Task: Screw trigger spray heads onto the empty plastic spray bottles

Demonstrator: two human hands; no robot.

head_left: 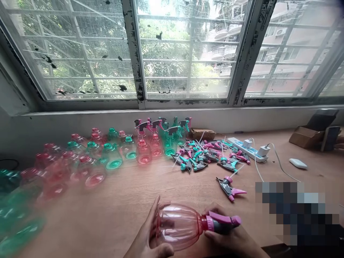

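Translucent pink spray bottle (178, 226) spans the bottom centre, long axis nearly horizontal; left hand's (147, 238) fingers clasp its base at left, right hand's (232, 239) clamp the trigger sprayer (221, 225), nozzle pointing right.

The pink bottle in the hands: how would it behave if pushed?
The pink bottle is probably light: no liquid shows inside. Its rounded body would likely roll, though the jutting spray head may stop it. Its glossy surface could be slippery.
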